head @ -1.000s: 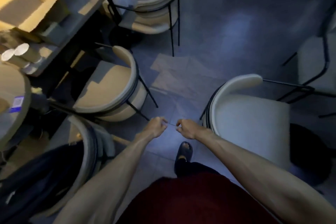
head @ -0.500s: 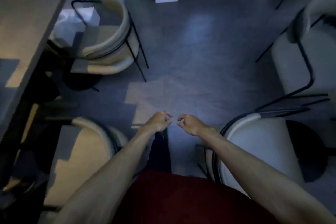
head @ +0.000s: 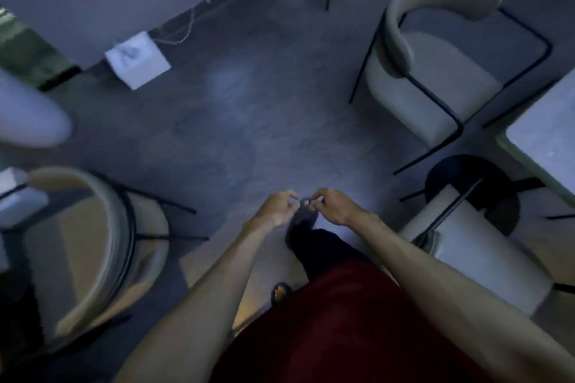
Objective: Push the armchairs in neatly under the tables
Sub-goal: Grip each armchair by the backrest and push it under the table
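In the head view, a cream armchair with a curved back and black frame stands at the upper right, facing a pale table at the right edge. A second armchair sits lower right beside the table's black round base. At my left stands a third armchair. My left hand and my right hand hover close together over the floor, fingers curled and fingertips nearly touching. Neither hand touches a chair, and nothing shows clearly between them.
A white box with a cable lies by the wall at upper left. A white rounded pot is at the left edge. Grey floor stretches between the chairs. My sandalled foot steps forward under my hands.
The view has swung right and moved forward: the left table has left the frame, and the right table and its armchairs have come in. My hands stay together in front.
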